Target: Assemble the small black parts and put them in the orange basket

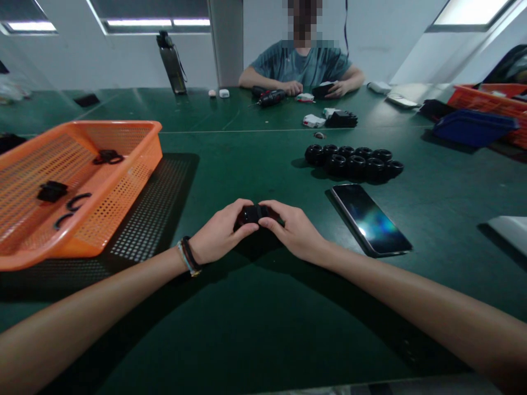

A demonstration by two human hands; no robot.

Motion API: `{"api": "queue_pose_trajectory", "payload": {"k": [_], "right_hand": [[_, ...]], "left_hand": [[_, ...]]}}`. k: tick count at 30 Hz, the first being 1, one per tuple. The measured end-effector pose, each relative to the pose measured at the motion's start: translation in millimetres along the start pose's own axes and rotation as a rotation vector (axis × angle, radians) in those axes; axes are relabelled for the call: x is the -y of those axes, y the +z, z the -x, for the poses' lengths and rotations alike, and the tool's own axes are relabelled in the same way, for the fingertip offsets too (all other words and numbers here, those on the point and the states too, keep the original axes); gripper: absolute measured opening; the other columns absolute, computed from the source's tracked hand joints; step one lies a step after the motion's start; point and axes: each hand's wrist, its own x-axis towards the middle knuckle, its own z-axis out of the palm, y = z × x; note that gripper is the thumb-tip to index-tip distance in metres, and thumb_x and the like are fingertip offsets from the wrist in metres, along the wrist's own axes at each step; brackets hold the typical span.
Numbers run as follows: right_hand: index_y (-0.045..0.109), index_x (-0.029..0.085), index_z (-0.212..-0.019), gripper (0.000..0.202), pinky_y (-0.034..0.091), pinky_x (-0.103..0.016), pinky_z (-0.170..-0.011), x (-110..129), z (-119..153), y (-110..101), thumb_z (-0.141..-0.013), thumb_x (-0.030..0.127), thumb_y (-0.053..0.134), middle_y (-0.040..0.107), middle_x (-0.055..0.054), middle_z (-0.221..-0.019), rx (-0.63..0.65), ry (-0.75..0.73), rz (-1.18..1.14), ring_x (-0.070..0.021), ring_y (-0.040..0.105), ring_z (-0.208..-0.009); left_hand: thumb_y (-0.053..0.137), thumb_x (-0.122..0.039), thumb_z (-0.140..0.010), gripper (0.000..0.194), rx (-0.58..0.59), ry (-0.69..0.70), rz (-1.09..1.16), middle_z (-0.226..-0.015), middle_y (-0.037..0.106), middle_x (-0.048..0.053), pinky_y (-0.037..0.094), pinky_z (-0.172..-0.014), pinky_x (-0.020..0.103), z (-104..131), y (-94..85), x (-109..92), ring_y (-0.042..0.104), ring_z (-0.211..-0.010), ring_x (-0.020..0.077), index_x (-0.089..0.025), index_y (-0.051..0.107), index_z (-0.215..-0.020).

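A small black part point(251, 214) is held between my two hands, above the green table point(247, 323). My left hand point(220, 233) grips its left side with thumb and fingers. On its right side, my right hand point(294, 230) pinches it the same way. The part's exact shape is partly hidden by my fingers. To the right stand several glossy black round parts point(356, 165) in rows. An orange basket point(138, 181) at the left contains a black block point(52, 191), black curved pieces point(78, 202) and another black part point(107, 157).
A phone point(370, 219) lies right of my hands. Across the table a person point(302, 68) sits near a power drill point(272, 97). A bottle point(172, 65) stands at the back left. A blue bin point(475, 127) and a red-orange basket point(489, 99) are at the right.
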Motion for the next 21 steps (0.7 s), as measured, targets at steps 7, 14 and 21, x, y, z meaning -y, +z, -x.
{"api": "queue_pose_trajectory", "payload": {"k": [7, 14, 21], "right_hand": [[0.054, 0.014, -0.107, 0.044, 0.049, -0.034, -0.071, -10.1, 3.4, 1.3, -0.094, 0.050, 0.034, 0.065, -0.010, -0.091, -0.116, -0.304, 0.112, -0.0190, 0.059, -0.079], [0.053, 0.013, -0.105, 0.047, 0.049, -0.034, -0.070, -6.8, 5.4, 2.5, -0.095, 0.052, 0.028, 0.065, -0.012, -0.091, -0.148, -0.337, 0.143, -0.0192, 0.059, -0.079], [0.054, 0.012, -0.105, 0.033, 0.050, -0.035, -0.075, -1.2, 8.4, 4.7, -0.094, 0.040, 0.039, 0.067, -0.013, -0.098, -0.087, -0.186, 0.069, -0.0208, 0.062, -0.086]], "left_hand": [[0.038, -0.044, -0.088, 0.032, 0.124, 0.007, 0.255, -0.078, 0.055, 0.001, 0.041, -0.068, 0.027, -1.9, -3.3, 2.9, 0.052, -0.071, 0.0152, -0.016, 0.051, -0.089], [0.040, -0.044, -0.086, 0.028, 0.134, -0.022, 0.229, -0.075, 0.053, 0.000, 0.038, -0.064, 0.027, -0.9, -2.5, -2.2, 0.049, -0.068, 0.0152, -0.017, 0.047, -0.080], [0.041, -0.040, -0.086, 0.026, 0.083, -0.029, 0.171, -0.086, 0.058, 0.003, 0.042, -0.069, 0.029, 3.2, 0.7, -4.2, 0.053, -0.075, 0.0174, -0.016, 0.049, -0.094]]}}
